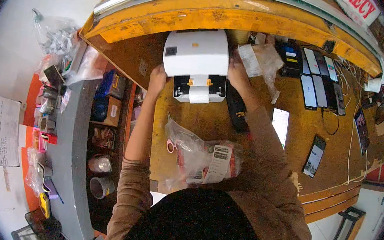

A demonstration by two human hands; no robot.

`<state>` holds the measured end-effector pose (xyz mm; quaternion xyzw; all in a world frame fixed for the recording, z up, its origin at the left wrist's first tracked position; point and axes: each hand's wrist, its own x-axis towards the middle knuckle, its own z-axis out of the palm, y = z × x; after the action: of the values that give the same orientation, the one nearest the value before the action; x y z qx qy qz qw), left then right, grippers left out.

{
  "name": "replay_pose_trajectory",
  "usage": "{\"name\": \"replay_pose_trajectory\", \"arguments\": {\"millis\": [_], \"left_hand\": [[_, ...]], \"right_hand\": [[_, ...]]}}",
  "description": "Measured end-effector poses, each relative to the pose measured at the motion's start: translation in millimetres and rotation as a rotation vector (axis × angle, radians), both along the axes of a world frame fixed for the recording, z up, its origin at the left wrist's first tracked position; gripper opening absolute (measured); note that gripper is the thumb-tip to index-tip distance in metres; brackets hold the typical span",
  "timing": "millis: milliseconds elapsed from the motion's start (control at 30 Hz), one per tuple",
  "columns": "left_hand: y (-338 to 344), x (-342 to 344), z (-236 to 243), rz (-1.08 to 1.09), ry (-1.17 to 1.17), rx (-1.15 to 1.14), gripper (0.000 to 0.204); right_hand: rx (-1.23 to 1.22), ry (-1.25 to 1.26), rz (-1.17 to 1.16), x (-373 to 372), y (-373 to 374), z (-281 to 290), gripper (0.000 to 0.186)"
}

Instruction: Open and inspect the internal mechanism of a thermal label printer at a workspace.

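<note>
A white label printer (196,52) sits on the wooden counter, its front open on a black mechanism with orange tabs and a white paper strip (199,94) hanging out. My left hand (158,76) grips the printer's left side, and my right hand (237,75) grips its right side, fingers curled at the casing. A black elongated case (234,112) lies under my right forearm. Nearer me lie a clear plastic bag (180,144) with pink scissors handles (170,146) beside it and a printed paper slip (219,162).
Several phones (318,77) and cables cover the counter's right part, beside a black device (290,57). A lit phone (279,124) lies nearer. Crumpled wrappers (259,61) are right of the printer. A yellow ledge (231,9) overhangs the back. Shelves with boxes (106,113) stand left.
</note>
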<state>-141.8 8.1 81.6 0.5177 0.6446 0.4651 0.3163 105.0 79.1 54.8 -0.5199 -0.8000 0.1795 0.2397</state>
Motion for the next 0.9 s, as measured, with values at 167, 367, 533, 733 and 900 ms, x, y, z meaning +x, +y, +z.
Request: {"name": "replay_pose_trajectory", "arguments": {"millis": [167,367,533,733,900], "left_hand": [[18.9,4.4,19.6,0.116,-0.251,-0.026,0.044],[42.3,-29.6,38.5,0.171,0.454,-0.088,0.046],[71.0,-6.2,61.7,0.168,0.494,-0.022,0.057],[90.0,-20.7,82.3,-0.085,0.65,0.114,0.048],[119.8,-15.0,78.8,-0.097,0.551,0.208,0.045]], "right_hand": [[-0.271,0.383,-0.225,-13.0,19.9,28.4,0.047],[-0.358,0.089,-0.312,-34.7,23.5,97.3,0.054],[0.812,0.273,-0.256,-28.3,84.3,67.6,0.026],[0.973,0.45,-0.189,-36.2,93.4,70.3,0.022],[0.869,0.525,-0.191,-4.7,118.4,69.9,0.023]]}}
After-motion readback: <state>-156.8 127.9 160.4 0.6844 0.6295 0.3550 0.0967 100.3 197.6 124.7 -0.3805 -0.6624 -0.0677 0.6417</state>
